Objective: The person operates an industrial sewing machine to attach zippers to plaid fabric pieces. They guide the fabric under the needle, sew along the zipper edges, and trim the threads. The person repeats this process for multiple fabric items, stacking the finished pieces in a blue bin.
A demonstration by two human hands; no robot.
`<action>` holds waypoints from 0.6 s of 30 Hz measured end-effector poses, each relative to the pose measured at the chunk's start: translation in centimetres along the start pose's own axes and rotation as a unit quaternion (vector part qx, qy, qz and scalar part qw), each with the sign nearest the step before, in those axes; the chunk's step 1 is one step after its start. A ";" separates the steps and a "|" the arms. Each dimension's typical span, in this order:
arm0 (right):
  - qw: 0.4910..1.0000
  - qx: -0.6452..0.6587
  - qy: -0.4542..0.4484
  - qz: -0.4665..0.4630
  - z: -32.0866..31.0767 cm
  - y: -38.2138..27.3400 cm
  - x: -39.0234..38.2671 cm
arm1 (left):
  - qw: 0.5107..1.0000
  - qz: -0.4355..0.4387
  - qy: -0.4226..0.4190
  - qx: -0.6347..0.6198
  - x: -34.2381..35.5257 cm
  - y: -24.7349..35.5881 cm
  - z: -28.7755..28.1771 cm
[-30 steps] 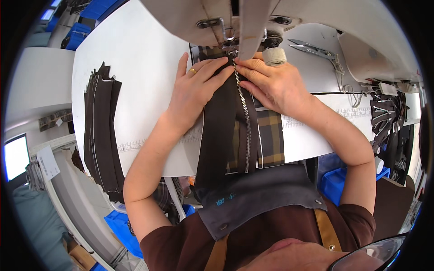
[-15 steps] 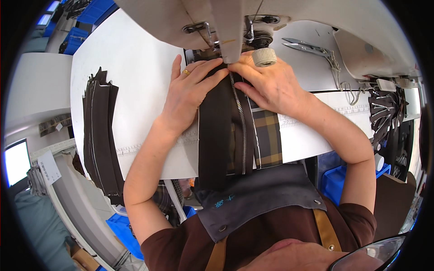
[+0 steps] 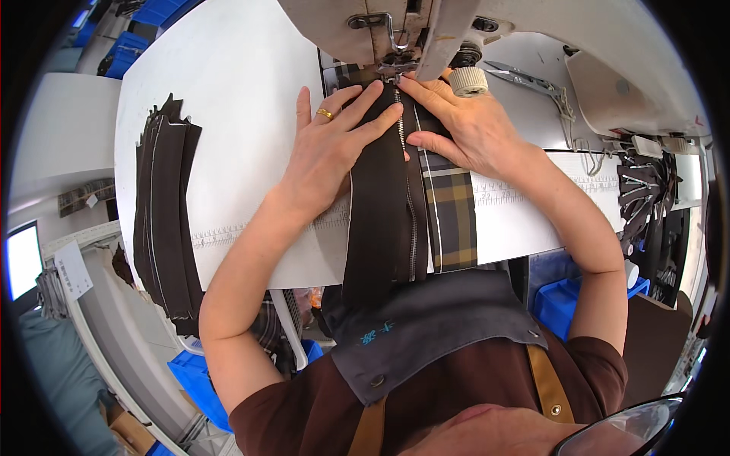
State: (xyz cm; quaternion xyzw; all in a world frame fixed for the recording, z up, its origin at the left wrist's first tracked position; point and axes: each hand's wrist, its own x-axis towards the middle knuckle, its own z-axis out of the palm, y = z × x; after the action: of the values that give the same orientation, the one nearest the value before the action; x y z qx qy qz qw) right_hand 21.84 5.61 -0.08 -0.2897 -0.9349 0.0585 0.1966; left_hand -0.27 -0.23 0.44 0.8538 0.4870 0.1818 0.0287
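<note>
A dark brown fabric strip with a metal zipper (image 3: 413, 235) runs from the presser foot (image 3: 391, 76) of a sewing machine (image 3: 525, 26) toward me. Beneath it lies plaid cloth (image 3: 452, 216) in yellow-brown and black, its right part uncovered. My left hand (image 3: 331, 140), a ring on one finger, grips the dark strip (image 3: 372, 220): its fingers lie on top, and a thumb tip peeks out from below beside the zipper. My right hand (image 3: 471, 125) rests open on the work, index finger stretched to the presser foot, thumb apart on the cloth. Its other fingertips are partly hidden.
A stack of dark strips (image 3: 163, 220) hangs over the table's left front edge. Metal thread snips (image 3: 525, 80) lie at the back right, behind a machine knob (image 3: 468, 80). A printed ruler (image 3: 506, 194) crosses the white table (image 3: 236, 129). More zippers (image 3: 642, 190) hang at right.
The view has shifted, with the machine higher and further right. My left fingers have drawn back slightly from the presser foot, and the thumb tip now shows. The strip's near end has swung sideways.
</note>
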 end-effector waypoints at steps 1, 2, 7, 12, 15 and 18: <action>1.000 -0.009 -0.006 0.002 0.0 0.0 0.0 | 1.000 -0.004 0.000 -0.003 0.1 0.2 -0.1; 1.000 -0.017 -0.012 0.004 -0.1 -0.1 0.0 | 1.000 -0.008 0.000 -0.005 0.1 0.3 -0.2; 0.999 -0.031 -0.017 0.006 -0.2 -0.1 -0.1 | 1.000 -0.015 0.004 -0.004 0.1 0.3 0.1; 0.999 -0.051 -0.012 0.002 0.0 0.4 0.0 | 1.000 -0.002 0.006 0.007 0.4 -0.1 0.1; 0.998 -0.063 0.015 -0.012 0.4 0.8 0.2 | 1.000 -0.009 0.012 -0.005 0.7 0.0 0.0; 0.997 -0.074 0.019 -0.008 0.7 0.8 0.2 | 1.000 -0.012 0.012 -0.011 0.8 -0.2 0.0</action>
State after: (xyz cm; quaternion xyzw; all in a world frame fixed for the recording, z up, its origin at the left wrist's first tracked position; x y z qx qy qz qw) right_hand 21.87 6.39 -0.80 -0.2970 -0.9351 -0.0179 0.1924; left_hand -0.04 0.53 0.65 0.8453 0.4957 0.1965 0.0343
